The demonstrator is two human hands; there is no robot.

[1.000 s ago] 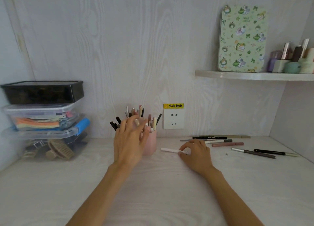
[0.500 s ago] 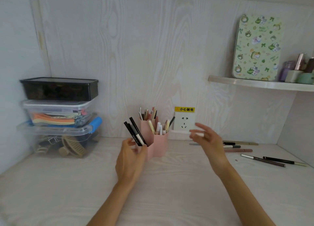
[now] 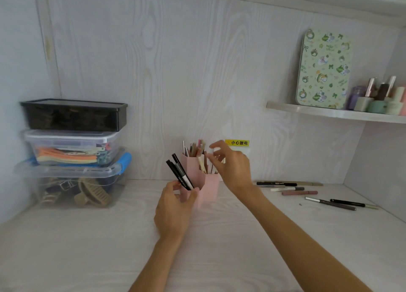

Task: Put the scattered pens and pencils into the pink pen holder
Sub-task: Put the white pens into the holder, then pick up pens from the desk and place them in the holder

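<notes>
Gripping pink holder (image 3: 209, 185) w/ left hand (image 3: 173, 210), right hand (image 3: 232, 166) pinching white pen (image 3: 211, 152) over desk (image 3: 87, 247).

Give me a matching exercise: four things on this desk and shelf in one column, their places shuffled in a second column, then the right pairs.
Things:
1. black box
2. green patterned tin
3. left hand
4. brown hair claw

Places:
A. leaning on the wall shelf
B. gripping the front of the pink pen holder
C. on top of the stack of clear boxes
D. inside the lowest clear box

Pairs: 1-C, 2-A, 3-B, 4-D
</notes>
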